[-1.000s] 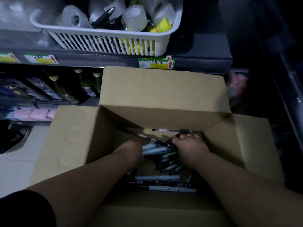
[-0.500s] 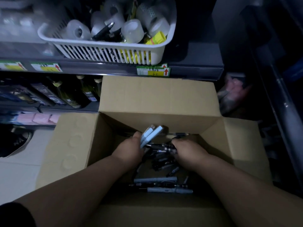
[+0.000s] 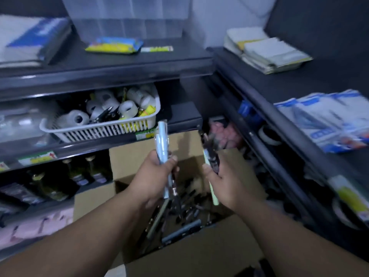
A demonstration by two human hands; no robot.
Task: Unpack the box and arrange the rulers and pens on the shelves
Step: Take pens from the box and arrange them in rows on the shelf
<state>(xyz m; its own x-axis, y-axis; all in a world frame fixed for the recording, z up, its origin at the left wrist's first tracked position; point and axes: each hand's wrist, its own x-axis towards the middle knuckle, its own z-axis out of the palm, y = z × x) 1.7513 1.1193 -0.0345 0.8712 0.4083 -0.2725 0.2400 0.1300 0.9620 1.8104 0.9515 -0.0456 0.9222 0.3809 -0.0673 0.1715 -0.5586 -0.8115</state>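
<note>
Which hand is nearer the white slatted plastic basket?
Left. The left hand is below the right end of the white slatted plastic basket; the right hand is farther right.

Matt cardboard box (image 3: 139, 154), plastic basket (image 3: 103, 130)

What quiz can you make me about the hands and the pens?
1. True or false: the left hand and the right hand each hold pens.
2. The white basket holds: A tape rolls; B apples; C socks.
3. Fill the gap: more pens lie loose in the open ___.
Key: 1 true; 2 A; 3 box.
</note>
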